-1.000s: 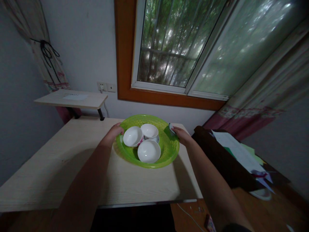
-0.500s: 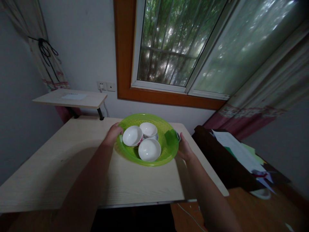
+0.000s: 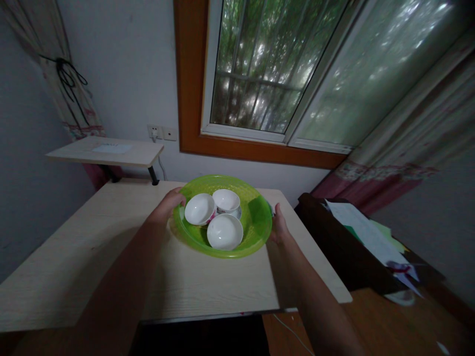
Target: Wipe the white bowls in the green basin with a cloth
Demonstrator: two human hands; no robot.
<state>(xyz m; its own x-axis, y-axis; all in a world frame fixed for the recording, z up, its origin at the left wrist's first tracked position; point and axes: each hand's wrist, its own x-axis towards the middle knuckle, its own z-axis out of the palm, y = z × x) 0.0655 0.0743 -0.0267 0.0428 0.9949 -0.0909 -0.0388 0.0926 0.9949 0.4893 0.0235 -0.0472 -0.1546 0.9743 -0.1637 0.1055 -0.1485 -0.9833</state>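
A round green plastic basin [image 3: 256, 232] is between my two hands over the table. My left hand [image 3: 171, 201] is closed on its left rim, the thumb over the edge. Around the right side, my right hand [image 3: 279, 226] grips the rim, with most of its fingers hidden behind the basin. A small greyish patch shows by that thumb, too small to make out. Inside, three white bowls sit close together: a left bowl [image 3: 200, 209] with a pink pattern outside, a back bowl [image 3: 226, 200] and a front bowl [image 3: 225, 232]. Part of another whitish dish shows beneath the back bowl.
The light wooden table [image 3: 208, 282] carries a small raised shelf [image 3: 137, 154] at its back left, with a paper on top. Behind stand the wall and a window [image 3: 260, 89]. Right of the table is a dark brown piece of furniture [image 3: 319, 232] with papers [image 3: 363, 232].
The basin, with the bowls in it, has shifted slightly left and a little nearer to me. Both hands have moved along with it, keeping their hold.
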